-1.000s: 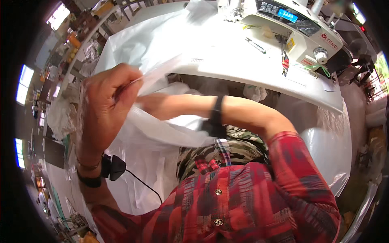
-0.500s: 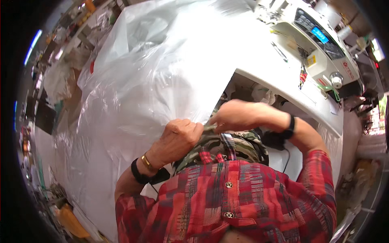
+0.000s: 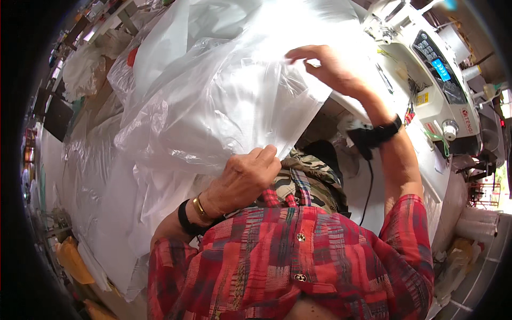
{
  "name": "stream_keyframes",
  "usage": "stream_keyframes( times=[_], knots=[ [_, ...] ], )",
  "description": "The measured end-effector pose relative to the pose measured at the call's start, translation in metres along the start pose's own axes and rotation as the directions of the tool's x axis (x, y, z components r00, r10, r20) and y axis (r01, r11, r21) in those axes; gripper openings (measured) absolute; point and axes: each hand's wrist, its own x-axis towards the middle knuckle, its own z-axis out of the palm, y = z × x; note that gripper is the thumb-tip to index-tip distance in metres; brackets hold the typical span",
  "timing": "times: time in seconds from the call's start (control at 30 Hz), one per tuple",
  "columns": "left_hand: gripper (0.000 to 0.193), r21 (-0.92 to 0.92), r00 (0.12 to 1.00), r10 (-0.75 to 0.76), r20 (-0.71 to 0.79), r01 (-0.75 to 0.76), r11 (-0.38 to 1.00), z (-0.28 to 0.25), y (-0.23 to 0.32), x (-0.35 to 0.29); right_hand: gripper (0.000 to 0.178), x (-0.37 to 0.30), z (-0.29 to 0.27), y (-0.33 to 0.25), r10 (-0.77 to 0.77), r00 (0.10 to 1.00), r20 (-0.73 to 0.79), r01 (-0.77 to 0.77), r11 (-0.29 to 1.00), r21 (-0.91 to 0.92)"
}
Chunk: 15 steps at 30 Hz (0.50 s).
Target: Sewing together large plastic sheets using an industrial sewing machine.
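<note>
A large sheet of clear, shiny plastic film (image 3: pixel 186 125) spreads in loose folds over the white table and down to my left. My left hand (image 3: pixel 249 173) is closed on the film's near edge, close to my lap, and folds fan out from the grip. My right hand (image 3: pixel 333 69) is raised over the right part of the film, its fingers stretched out and the thumb apart from them. Nothing shows between those fingers. Whether the fingertips touch the film, I cannot tell in the glare.
At the right stands a white sewing machine (image 3: pixel 450 101) with a lit blue display and a knob. A tool (image 3: pixel 384 77) lies on the tabletop beside it. A black cable (image 3: pixel 369 194) hangs from my right wrist. Crumpled plastic (image 3: pixel 85 77) lies at the far left.
My right hand has moved from beside the left hand, up and away over the film. The film's right edge has lifted and shifted right. My left hand keeps its hold.
</note>
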Motion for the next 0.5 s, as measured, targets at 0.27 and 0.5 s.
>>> stream_keyframes(
  times=[0.27,0.5],
  knots=[
    [0.023,-0.104,0.998,-0.047,-0.045,0.042,0.994,-0.015,0.012,0.001,0.031,-0.065,-0.027,0.029,0.068,0.97,-0.234,-0.165,0.89,-0.426],
    [0.025,-0.092,1.0,-0.021,0.009,0.021,0.996,-0.016,0.017,0.001,0.02,-0.057,-0.028,0.037,0.04,0.981,-0.189,-0.117,0.902,-0.417]
  ],
)
